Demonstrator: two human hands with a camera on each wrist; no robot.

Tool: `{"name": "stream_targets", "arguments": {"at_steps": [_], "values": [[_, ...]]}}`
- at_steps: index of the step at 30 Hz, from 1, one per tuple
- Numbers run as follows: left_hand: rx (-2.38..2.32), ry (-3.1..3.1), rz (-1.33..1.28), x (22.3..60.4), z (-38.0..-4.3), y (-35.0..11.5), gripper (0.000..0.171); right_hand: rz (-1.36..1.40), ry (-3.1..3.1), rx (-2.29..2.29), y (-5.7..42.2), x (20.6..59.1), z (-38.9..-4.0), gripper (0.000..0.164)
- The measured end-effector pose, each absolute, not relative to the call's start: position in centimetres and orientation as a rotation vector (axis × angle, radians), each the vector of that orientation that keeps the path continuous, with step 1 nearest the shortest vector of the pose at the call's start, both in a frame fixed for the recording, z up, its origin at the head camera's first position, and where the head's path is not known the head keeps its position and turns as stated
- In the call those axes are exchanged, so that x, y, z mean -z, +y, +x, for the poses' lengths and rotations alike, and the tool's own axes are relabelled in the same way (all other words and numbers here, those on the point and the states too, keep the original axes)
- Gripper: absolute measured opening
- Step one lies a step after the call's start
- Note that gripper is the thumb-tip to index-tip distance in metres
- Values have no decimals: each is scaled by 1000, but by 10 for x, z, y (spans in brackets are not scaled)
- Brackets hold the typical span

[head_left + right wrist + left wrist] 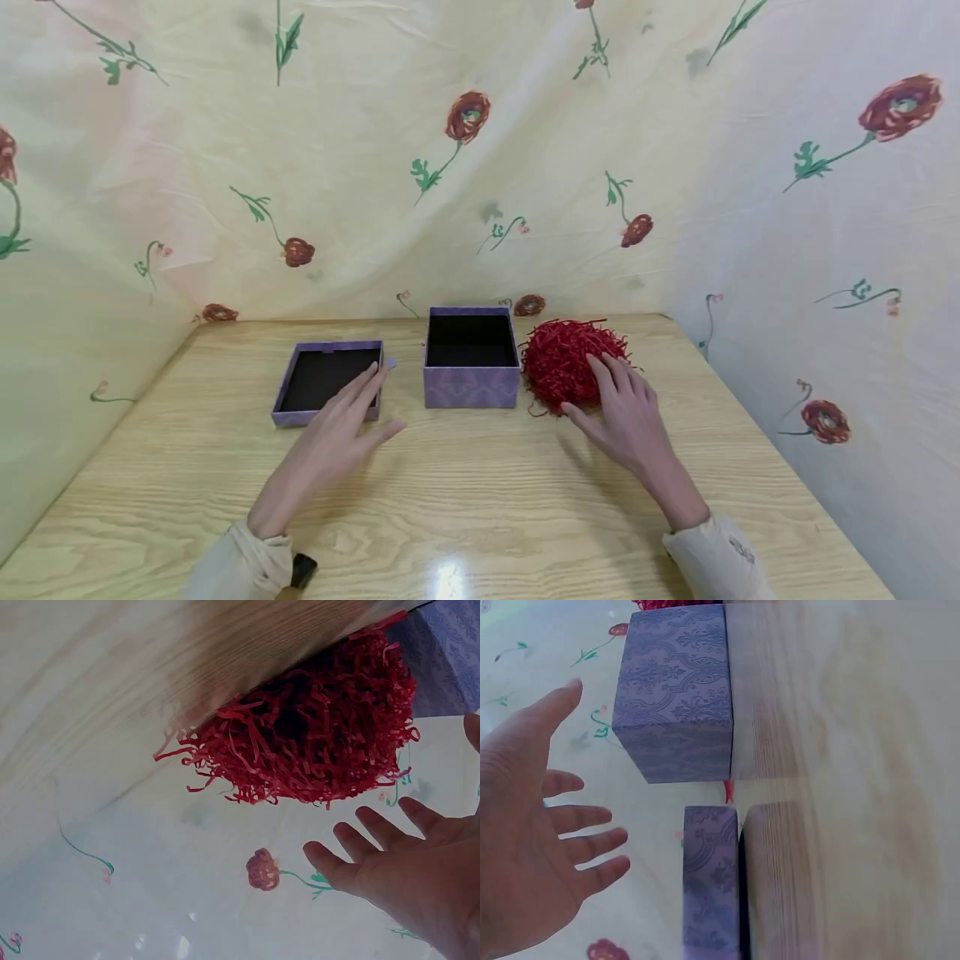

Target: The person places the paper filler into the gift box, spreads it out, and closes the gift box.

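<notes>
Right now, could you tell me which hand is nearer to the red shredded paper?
Right. The right hand reaches its near edge; the left hand is beyond the open box.

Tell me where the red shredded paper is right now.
In the head view the red shredded paper lies on the wooden table, right of the open purple box, with the right hand at its near edge.

we are finding no readable text, labels, brands, numbers or signs. the purple box (471,387) and its lid (327,380) are showing only an ornamental pattern, and the cloth backdrop (525,150) is carrying only printed flowers.
</notes>
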State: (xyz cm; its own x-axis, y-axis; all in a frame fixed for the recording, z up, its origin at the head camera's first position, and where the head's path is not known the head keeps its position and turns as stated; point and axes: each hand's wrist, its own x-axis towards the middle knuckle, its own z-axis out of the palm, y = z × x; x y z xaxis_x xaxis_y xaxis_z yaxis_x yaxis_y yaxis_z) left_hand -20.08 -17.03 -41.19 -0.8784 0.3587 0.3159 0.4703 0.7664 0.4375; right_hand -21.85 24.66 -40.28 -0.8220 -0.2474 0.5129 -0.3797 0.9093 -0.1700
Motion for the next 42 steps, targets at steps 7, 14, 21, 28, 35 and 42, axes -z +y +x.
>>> {"name": "stream_targets", "arguments": {"at_steps": [7, 14, 21, 28, 35, 42], "values": [[1026, -2706, -579, 415, -215, -163, 81, 377, -2581, -492, 244, 400, -241, 80], [1250, -2613, -587, 419, -229, -151, 78, 304, -2604, -628, 245, 398, -261, 83], [1430, -2506, -596, 424, -241, -141, 72, 231, -2663, -697, 245, 397, -276, 87], [1546, -2451, -600, 428, -249, -133, 71, 187, -2717, -714, 244, 399, -284, 93], [1542, -2450, -589, 430, -255, -127, 71, 159, -2762, -727, 243, 398, -291, 95], [1544, -2419, -532, 435, -265, -123, 68, 178, -2823, -803, 247, 400, -299, 94]]}}
